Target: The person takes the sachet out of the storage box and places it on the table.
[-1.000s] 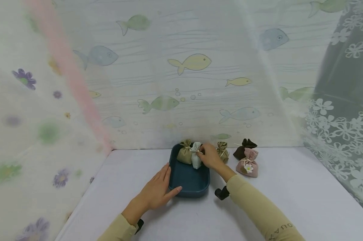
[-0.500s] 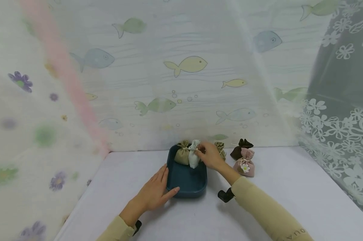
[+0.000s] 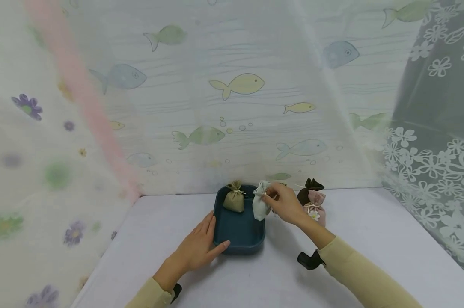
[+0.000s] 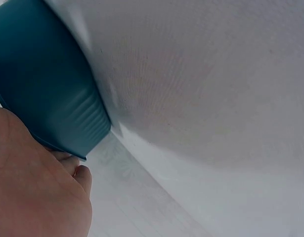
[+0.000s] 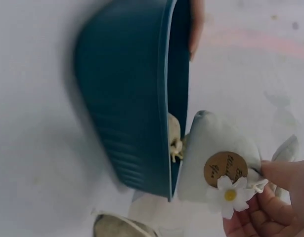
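Observation:
My right hand [image 3: 284, 203] pinches the gathered neck of a pale grey-white drawstring sachet [image 3: 260, 207]. This sachet hangs over the right rim of a dark blue tray [image 3: 239, 233]; its white flower [image 5: 229, 195] and round brown label [image 5: 225, 168] show in the right wrist view. Inside the tray, towards the back left, sits an olive-beige sachet [image 3: 233, 201] with a tied neck. My left hand [image 3: 195, 244] rests along the tray's left side, fingers straight at the rim and thumb at the front corner.
Right of the tray stand a pink sachet [image 3: 317, 204] with a white flower and a dark brown sachet [image 3: 310, 187]. Another olive sachet [image 5: 119, 226] stands close to the tray, mostly behind my right hand in the head view. A fish-print curtain [image 3: 193, 167] hangs behind the table.
My right hand has lifted the pale sachet out from beside the olive-beige one and moved right, over the tray's rim. The left hand has stayed at the tray.

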The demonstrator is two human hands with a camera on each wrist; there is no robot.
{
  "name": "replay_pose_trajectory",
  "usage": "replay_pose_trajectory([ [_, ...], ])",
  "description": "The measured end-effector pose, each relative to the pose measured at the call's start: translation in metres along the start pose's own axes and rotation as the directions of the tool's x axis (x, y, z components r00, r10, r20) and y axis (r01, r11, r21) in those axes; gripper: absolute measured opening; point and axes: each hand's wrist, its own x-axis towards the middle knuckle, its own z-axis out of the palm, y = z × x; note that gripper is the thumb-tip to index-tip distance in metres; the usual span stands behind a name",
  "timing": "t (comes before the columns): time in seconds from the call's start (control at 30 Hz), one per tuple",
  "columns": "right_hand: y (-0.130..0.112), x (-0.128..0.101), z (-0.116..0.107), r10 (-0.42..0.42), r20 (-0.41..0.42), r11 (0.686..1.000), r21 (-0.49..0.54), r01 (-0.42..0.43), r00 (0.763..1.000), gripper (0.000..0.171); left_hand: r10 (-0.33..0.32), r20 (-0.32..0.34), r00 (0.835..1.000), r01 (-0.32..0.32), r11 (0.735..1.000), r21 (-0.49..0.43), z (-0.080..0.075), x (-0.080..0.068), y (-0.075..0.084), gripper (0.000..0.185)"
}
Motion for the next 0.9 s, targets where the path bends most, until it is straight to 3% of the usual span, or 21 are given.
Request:
replay_pose_trajectory([
  [0.33,0.029,-0.027,-0.013,0.029,-0.083,0.996,-0.085,-0.036,0.996,0.008,0.014,0.002,1.0,-0.014,1.0,0.004,0.003,0.0,0.0,0.102],
  [0.9,0.061,-0.028,-0.005,0.066,-0.16,0.981,-0.17,-0.094,0.985,0.01,0.0,-0.007,1.0,0.0,1.0,-0.01,0.001,0.0,0.0,0.102],
])
